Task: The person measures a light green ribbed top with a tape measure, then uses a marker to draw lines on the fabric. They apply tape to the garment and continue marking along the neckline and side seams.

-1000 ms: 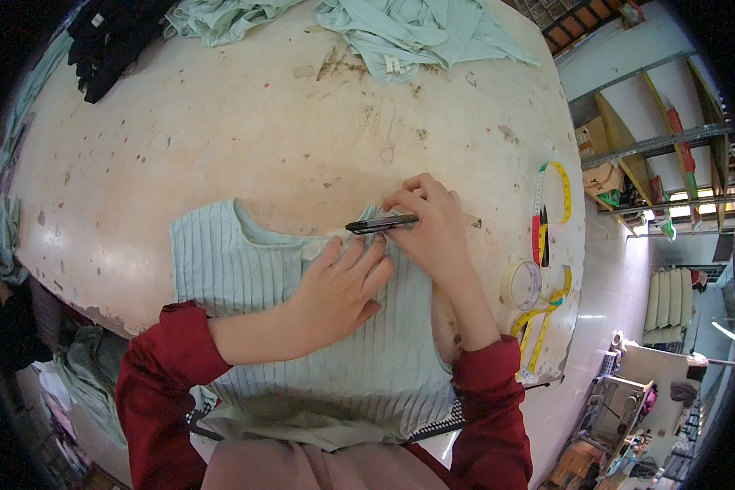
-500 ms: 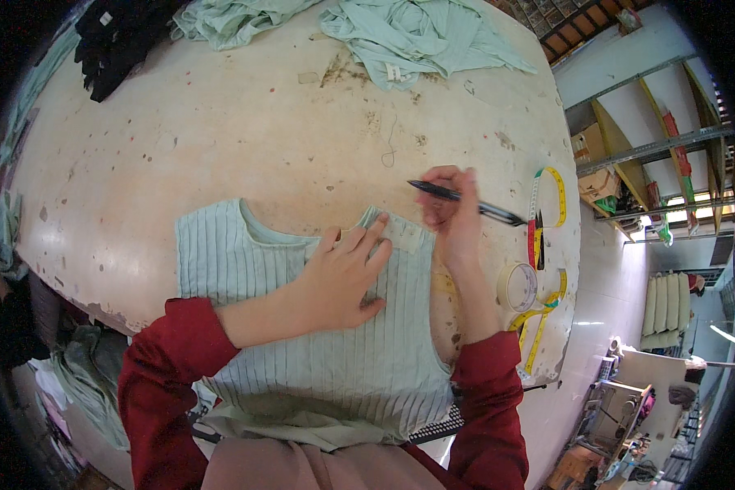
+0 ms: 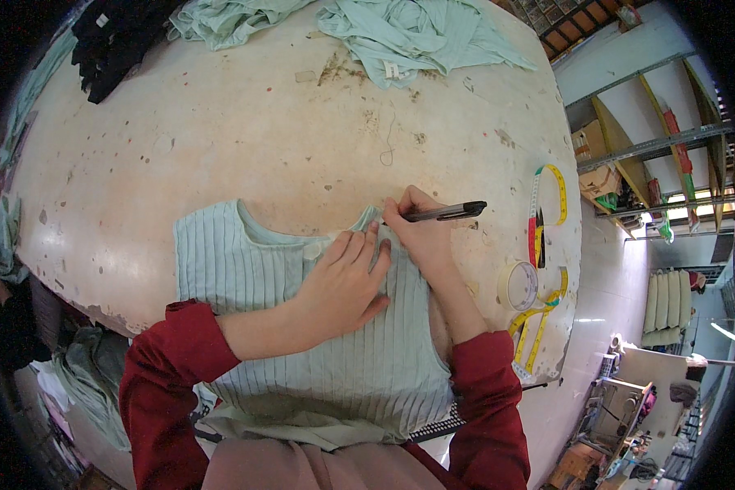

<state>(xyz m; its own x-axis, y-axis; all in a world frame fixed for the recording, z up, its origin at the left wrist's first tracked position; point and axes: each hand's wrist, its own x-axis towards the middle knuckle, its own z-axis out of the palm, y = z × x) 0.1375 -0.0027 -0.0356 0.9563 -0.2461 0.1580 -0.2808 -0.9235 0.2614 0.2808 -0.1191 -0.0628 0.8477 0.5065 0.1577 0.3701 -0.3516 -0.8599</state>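
Note:
A pale mint-green sleeveless garment with narrow vertical pleats lies on the table in front of me, neckline away from me. My left hand rests palm down on its upper part, fingers stretched toward the right shoulder edge. In my right hand is a black pen, pinched between thumb and fingers. Its writing end points left, close to my left fingertips at the shoulder edge; I cannot tell if it touches the cloth. A small pale patch beside the neckline is partly under my left fingers.
To the right lie a yellow tape measure, a roll of tape and a second looped stretch of yellow measure. Mint-green cloth and black cloth are heaped at the table's far side. Shelving stands beyond its right edge.
My right hand has come left and down onto the garment's shoulder. The pen has swung round, its back end now pointing right and slightly up. My left hand stays almost where it was.

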